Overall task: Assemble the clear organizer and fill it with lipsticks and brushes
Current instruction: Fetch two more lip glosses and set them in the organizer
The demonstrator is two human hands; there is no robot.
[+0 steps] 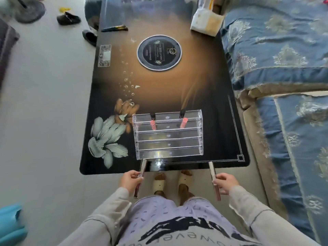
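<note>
At 12 o'clock from me, the clear organizer sits by the table edge holding 2 lipsticks, and my left hand and right hand each pinch 1 gloss tube that could catch a divider and tip it.

Black flowery table, organizer sits at the near edge, white bag far right, dark packet far left.
</note>
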